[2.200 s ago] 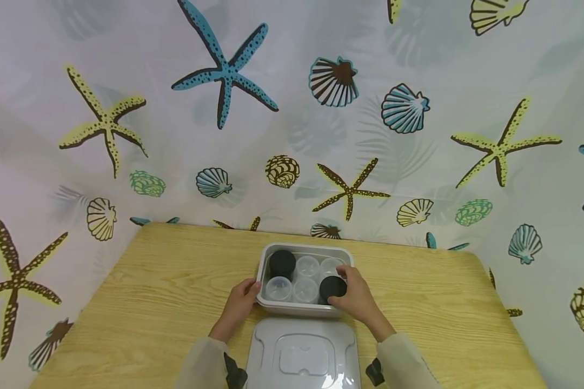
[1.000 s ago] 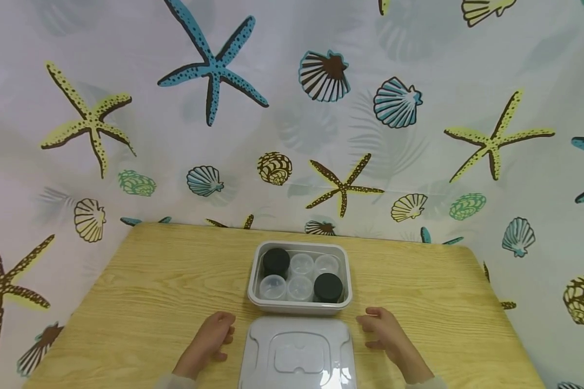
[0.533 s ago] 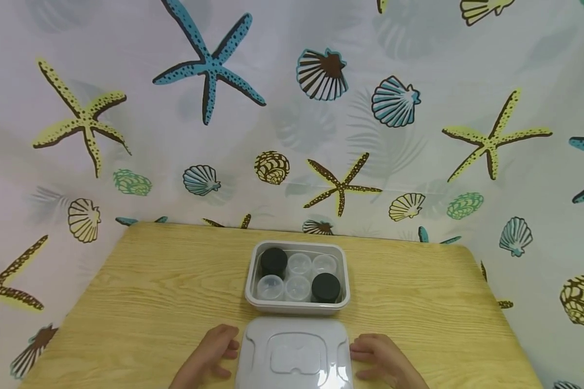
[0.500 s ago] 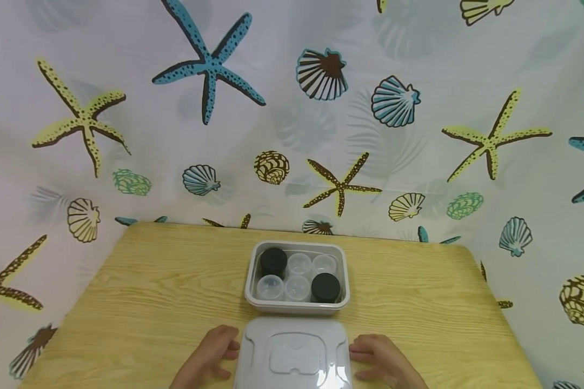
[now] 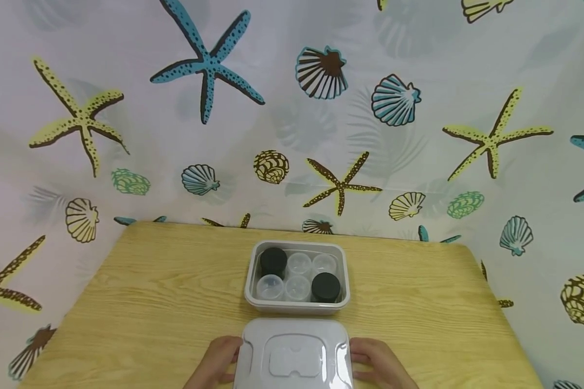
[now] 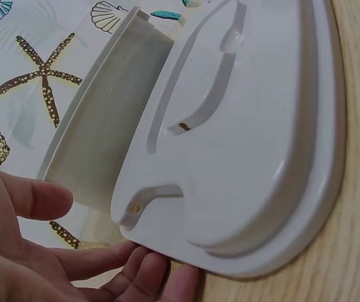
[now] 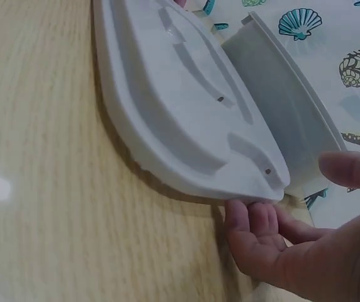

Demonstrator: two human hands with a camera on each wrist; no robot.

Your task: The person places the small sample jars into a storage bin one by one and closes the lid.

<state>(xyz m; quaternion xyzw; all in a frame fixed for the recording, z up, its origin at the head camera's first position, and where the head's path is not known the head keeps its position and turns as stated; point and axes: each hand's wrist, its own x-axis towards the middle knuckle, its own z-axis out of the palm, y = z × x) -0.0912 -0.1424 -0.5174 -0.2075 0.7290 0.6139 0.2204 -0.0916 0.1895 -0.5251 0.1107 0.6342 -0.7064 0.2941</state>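
A pale grey plastic lid (image 5: 294, 337) lies near the front of the table, its lower part cut off in the head view. My left hand (image 5: 216, 359) is at its left edge and my right hand (image 5: 377, 359) at its right edge. In the left wrist view the fingertips (image 6: 143, 258) touch the underside of the lid's rim, and the thumb stands away from it. The right wrist view shows the other hand alike: fingertips (image 7: 252, 214) under the rim, thumb apart. Just behind the lid stands an open box (image 5: 299, 306) of the same plastic.
Inside the box are a black-topped round container (image 5: 273, 261) at back left, another black-topped container (image 5: 326, 287) at front right, and several clear cups (image 5: 298, 288). The wooden table (image 5: 175, 281) meets a curtain (image 5: 253, 135) printed with shells and starfish.
My right hand has let go of the front black-topped container and my left hand has left the box. Both came back toward me, then closed in on the lid's sides. The lid's reflections shifted.
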